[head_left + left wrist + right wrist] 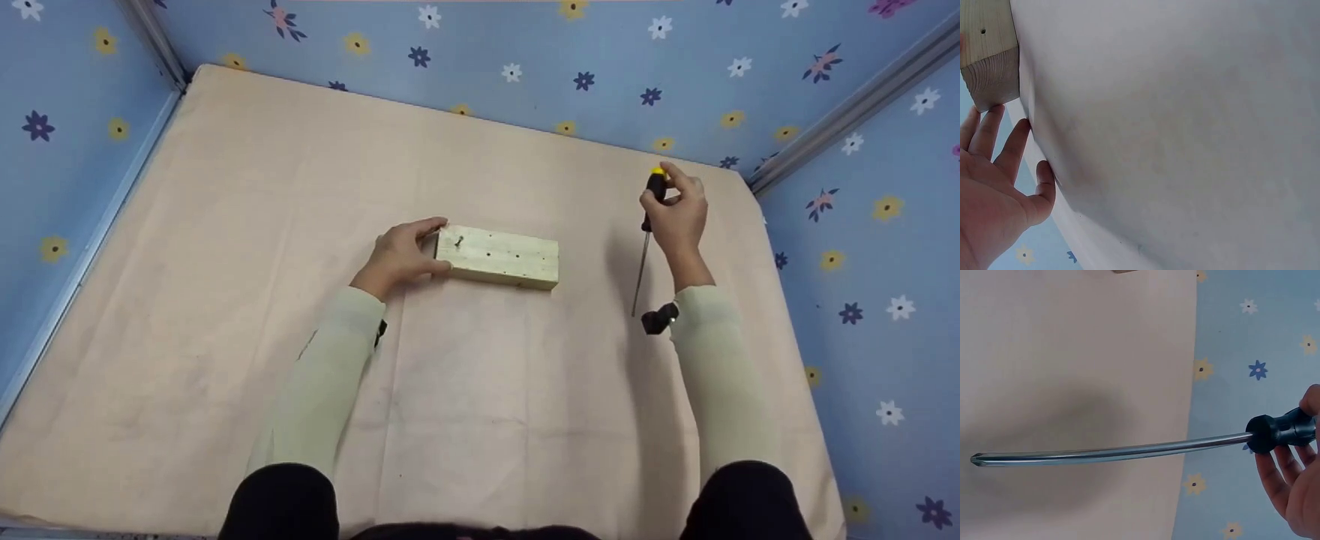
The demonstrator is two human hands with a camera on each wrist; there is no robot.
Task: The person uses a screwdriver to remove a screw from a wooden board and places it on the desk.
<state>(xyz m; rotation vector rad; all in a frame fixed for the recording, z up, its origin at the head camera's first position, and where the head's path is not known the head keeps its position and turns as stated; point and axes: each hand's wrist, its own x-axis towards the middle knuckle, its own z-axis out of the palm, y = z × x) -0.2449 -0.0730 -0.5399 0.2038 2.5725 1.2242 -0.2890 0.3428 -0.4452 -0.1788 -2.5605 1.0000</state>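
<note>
A pale wooden block with several small dark holes lies on the cloth, and a small screw stands in its top near the left end. My left hand holds that left end, thumb on the near side and a finger at the far corner. In the left wrist view, the fingers of the left hand touch the block's end grain. Off to the right, my right hand grips a screwdriver by its black and yellow handle. Its long shaft ends in a cross-shaped tip, apart from the block.
A beige cloth covers the table. Blue flowered panels stand along the back and both sides, with metal posts at the corners. A small black camera sits at the right wrist.
</note>
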